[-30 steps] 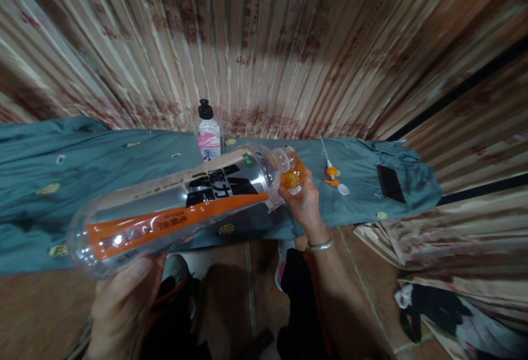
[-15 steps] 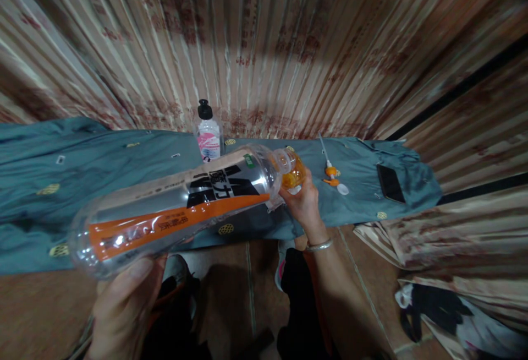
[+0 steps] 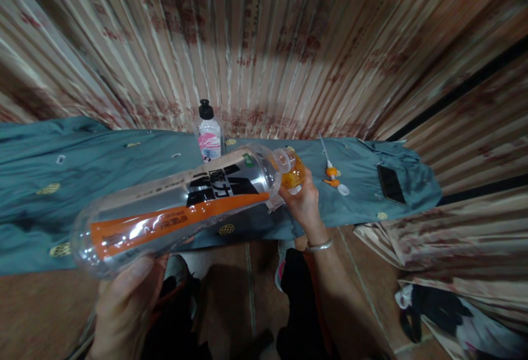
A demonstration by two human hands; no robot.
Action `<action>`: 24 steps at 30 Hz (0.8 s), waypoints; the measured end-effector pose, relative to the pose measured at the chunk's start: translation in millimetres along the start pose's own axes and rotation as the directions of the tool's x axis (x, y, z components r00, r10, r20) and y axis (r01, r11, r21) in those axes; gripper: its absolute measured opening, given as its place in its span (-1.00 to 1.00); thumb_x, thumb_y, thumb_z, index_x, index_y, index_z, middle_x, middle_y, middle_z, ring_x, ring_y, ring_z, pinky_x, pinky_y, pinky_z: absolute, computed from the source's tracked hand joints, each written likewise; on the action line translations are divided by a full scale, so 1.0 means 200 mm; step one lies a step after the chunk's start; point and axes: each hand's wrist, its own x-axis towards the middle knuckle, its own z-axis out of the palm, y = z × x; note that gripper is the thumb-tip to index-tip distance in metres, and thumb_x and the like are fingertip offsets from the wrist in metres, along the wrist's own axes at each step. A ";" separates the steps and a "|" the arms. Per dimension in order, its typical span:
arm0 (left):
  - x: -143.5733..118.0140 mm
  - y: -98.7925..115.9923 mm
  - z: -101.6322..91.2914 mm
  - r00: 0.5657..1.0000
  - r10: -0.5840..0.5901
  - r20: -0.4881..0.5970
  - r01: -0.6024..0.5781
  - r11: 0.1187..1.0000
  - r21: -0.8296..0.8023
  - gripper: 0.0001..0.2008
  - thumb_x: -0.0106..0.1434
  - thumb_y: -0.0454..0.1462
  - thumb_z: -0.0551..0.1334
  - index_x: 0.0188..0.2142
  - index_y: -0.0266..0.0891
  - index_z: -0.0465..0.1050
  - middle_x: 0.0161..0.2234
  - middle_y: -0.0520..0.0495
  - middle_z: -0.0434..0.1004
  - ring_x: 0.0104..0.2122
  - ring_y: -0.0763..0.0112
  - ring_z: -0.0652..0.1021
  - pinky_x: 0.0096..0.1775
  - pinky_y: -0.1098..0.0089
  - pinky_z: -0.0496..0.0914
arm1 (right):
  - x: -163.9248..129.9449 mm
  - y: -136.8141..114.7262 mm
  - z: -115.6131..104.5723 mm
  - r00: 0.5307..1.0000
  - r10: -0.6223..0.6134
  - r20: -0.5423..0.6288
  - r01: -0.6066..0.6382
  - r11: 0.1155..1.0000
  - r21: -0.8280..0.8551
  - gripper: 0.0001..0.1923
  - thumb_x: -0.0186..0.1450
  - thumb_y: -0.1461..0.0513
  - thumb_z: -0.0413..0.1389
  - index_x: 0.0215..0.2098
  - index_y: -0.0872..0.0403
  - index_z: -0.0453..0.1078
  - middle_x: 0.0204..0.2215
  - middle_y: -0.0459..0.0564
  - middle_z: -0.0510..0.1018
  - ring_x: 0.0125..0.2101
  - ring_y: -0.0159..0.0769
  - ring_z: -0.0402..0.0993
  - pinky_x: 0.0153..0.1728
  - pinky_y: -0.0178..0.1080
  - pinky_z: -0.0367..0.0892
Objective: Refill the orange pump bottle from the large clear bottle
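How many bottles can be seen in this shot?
3: a large clear bottle tipped in the left hand, a small orange bottle in the right hand, and a black-capped bottle upright on the teal cloth.

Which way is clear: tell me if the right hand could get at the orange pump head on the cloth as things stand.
Probably yes. The pump head lies uncovered on the teal cloth, just right of the right hand, nothing between; but that hand grips a small orange bottle.

A pleated striped curtain [image 3: 264,46] hangs behind a teal-clothed table [image 3: 82,184] over brown floor tiles [image 3: 256,272].
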 end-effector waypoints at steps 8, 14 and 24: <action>0.03 -0.01 -0.01 0.994 0.097 0.057 -0.097 0.995 0.002 -0.59 0.02 -0.21 0.43 -0.08 -0.01 0.60 -0.10 0.05 0.68 0.00 0.10 0.59 -0.26 0.31 0.65 | 0.00 0.00 0.00 1.000 -0.017 -0.005 0.017 1.000 -0.003 -0.30 0.13 0.13 0.33 0.17 0.07 0.24 0.02 0.14 0.59 0.00 -0.03 0.58 0.00 -0.04 0.50; 0.07 -0.03 -0.01 0.989 0.121 0.083 -0.116 0.991 -0.058 -0.54 -0.07 -0.18 0.48 -0.10 -0.05 0.61 -0.16 0.03 0.69 -0.21 0.20 0.65 -0.35 0.33 0.66 | 0.00 0.01 0.01 0.999 -0.032 0.001 0.032 0.999 -0.003 -0.33 0.14 0.12 0.32 0.16 0.06 0.25 0.01 0.13 0.60 0.00 -0.05 0.59 -0.01 -0.05 0.51; 0.09 -0.05 -0.03 0.984 0.156 0.088 -0.148 0.985 -0.091 -0.48 -0.08 -0.20 0.49 -0.06 -0.02 0.58 -0.15 0.03 0.68 -0.22 0.18 0.65 -0.34 0.31 0.66 | -0.01 0.01 0.02 0.999 -0.050 -0.018 0.050 0.998 -0.026 -0.33 0.16 0.08 0.31 0.17 0.06 0.25 0.01 0.13 0.60 -0.02 -0.04 0.59 -0.03 -0.04 0.51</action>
